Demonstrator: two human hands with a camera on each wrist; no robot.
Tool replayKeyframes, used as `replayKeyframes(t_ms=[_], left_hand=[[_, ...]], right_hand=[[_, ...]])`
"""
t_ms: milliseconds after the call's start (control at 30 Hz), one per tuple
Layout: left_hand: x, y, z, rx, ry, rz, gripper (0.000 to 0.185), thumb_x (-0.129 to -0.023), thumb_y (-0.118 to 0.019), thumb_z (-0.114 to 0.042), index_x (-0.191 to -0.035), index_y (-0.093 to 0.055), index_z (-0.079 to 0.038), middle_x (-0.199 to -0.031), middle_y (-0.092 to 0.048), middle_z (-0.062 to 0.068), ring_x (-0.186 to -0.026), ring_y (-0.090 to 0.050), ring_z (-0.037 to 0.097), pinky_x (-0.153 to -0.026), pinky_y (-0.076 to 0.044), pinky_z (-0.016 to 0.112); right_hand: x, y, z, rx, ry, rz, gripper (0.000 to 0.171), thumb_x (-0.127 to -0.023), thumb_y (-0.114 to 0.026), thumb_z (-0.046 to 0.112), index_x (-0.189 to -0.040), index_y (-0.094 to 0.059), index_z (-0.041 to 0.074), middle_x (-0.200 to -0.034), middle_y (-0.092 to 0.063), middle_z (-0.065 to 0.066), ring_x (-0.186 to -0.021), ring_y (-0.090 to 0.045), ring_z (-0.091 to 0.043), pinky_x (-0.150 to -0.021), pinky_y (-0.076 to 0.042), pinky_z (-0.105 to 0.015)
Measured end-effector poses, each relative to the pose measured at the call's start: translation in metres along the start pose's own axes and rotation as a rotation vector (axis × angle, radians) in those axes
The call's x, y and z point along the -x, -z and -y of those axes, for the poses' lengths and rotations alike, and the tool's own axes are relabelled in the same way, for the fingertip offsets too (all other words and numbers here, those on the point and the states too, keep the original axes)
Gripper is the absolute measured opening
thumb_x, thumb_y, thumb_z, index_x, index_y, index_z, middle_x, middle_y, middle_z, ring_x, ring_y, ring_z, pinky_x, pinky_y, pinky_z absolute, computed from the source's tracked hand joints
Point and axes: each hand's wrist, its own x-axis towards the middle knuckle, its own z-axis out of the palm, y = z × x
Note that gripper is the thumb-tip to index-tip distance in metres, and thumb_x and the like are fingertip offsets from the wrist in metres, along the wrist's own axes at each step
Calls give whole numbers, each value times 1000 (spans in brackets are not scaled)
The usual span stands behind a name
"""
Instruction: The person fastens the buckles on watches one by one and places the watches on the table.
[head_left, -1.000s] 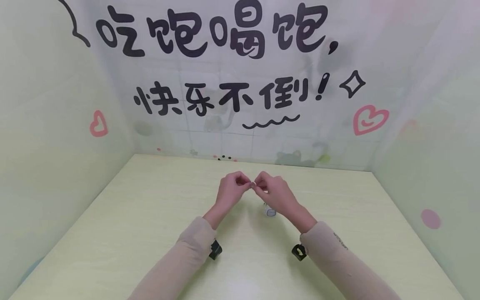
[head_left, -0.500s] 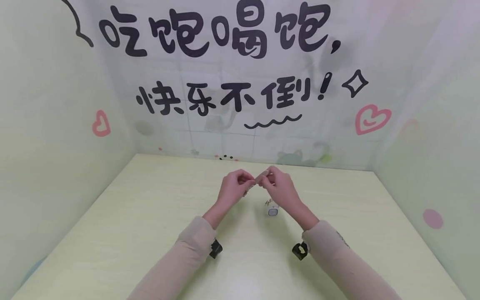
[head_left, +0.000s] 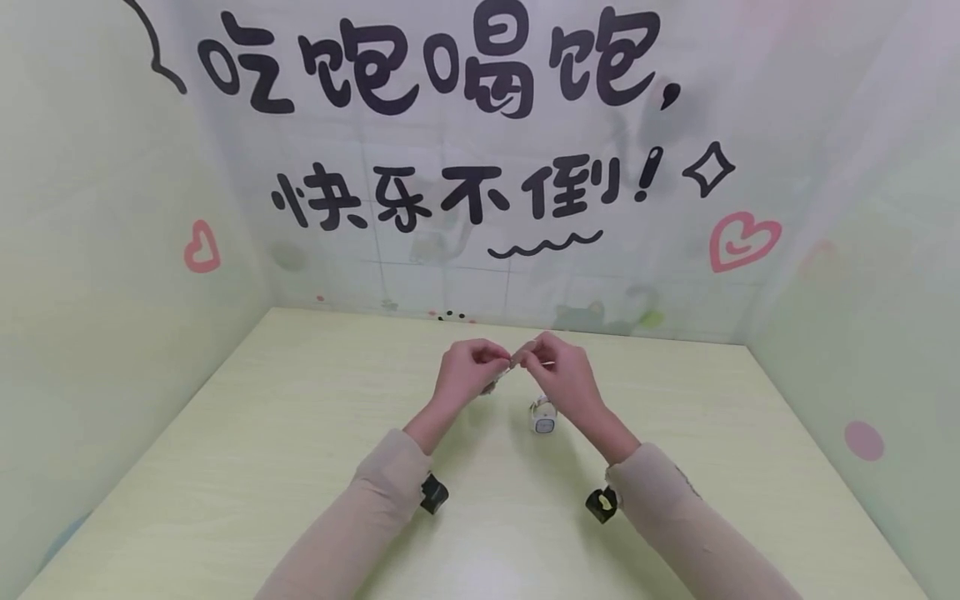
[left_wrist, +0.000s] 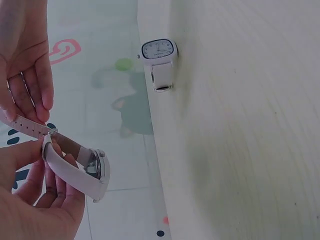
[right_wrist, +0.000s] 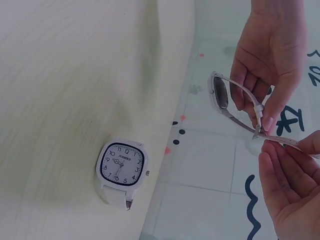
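A white wristwatch (right_wrist: pixel 219 93) hangs in the air between both hands, its strap looped and passed through the buckle (right_wrist: pixel 257 131). My left hand (head_left: pixel 467 371) pinches the strap beside the buckle, with the watch case hanging below its fingers in the left wrist view. The loose, holed strap end (left_wrist: pixel 29 126) is pinched between the thumb and fingers of my right hand (head_left: pixel 564 373). A second white wristwatch (right_wrist: pixel 121 164), square-faced with a dark rim, stands on the table below the right hand. Its strap is fastened in a loop.
The pale wood-grain table (head_left: pixel 300 442) is bounded by a printed back wall (head_left: pixel 420 283) and side walls (head_left: pixel 112 292). Black wrist mounts (head_left: pixel 602 504) hang under both sleeves.
One second ago the fingertips met closely. The right hand has since shifted slightly right and up, exposing the strap between the hands. Little differs from half a second ago.
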Motion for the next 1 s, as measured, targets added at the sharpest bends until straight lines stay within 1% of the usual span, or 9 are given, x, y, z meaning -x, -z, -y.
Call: replayKeyframes(t_ms=[167, 233, 367, 533, 600, 733, 833, 900, 1000], left_hand=[[1, 0, -2, -27, 24, -18, 9, -90, -72, -13, -96, -76, -7, -82, -73, 8, -61, -60, 11, -54, -49, 20], [2, 0, -2, -22, 42, -19, 9, -90, -72, -13, -96, -76, -7, -82, -73, 8, -61, -59, 11, -54, -48, 20], [2, 0, -2, 13, 83, -13, 10, -90, -72, -12, -96, -76, -6, -83, -72, 8, -62, -58, 12, -53, -48, 20], [3, 0, -2, 45, 120, -5, 10, -90, -71, -11, -97, -76, -5, -86, -72, 9, -65, -60, 13, -56, -50, 20], [3, 0, -3, 61, 126, 6, 11, -90, -72, -11, -98, -76, -5, -87, -73, 9, -65, -61, 14, -56, -51, 21], [4, 1, -7, 62, 103, 25, 12, -90, -72, -13, -99, -76, -6, -90, -73, 10, -69, -64, 17, -59, -53, 22], [3, 3, -10, 50, 73, 33, 13, -91, -72, -14, -100, -76, -6, -94, -75, 12, -75, -67, 19, -63, -54, 23], [3, 3, -11, 60, 69, 39, 13, -91, -72, -14, -101, -75, -6, -96, -75, 12, -79, -69, 20, -65, -55, 24], [4, 2, -11, 94, 70, 48, 14, -91, -72, -14, -102, -75, -5, -96, -75, 13, -75, -67, 18, -64, -55, 24]], right_hand=[[3, -5, 2, 112, 74, -24, 8, -96, -62, 11, -95, -69, 6, -91, -78, -9, -83, -76, -22, -77, -63, -35], [5, -6, 3, 132, 91, -25, 7, -96, -63, 10, -94, -69, 7, -89, -78, -9, -81, -76, -21, -75, -63, -35], [7, -7, 5, 140, 107, -27, 6, -95, -63, 8, -93, -68, 6, -89, -78, -10, -81, -76, -22, -75, -63, -34], [9, -9, 4, 123, 77, -19, 7, -97, -62, 8, -94, -67, 5, -91, -78, -11, -83, -77, -23, -76, -63, -34], [7, -8, 3, 77, 55, -27, 8, -97, -61, 8, -94, -67, 5, -91, -78, -11, -83, -76, -22, -74, -63, -32], [2, -1, -3, -154, -35, -18, 14, -100, -59, 11, -98, -67, 0, -97, -77, -16, -88, -75, -26, -76, -62, -30], [-1, 4, -6, -303, -107, -12, 19, -101, -58, 14, -101, -67, -3, -101, -74, -21, -90, -75, -25, -80, -62, -28], [-1, 5, -6, -339, -123, -21, 19, -100, -59, 13, -101, -66, -3, -100, -74, -23, -87, -75, -19, -79, -61, -26], [0, 6, -6, -350, -128, -24, 17, -100, -59, 11, -101, -65, -4, -100, -74, -24, -83, -74, -11, -79, -62, -26]])
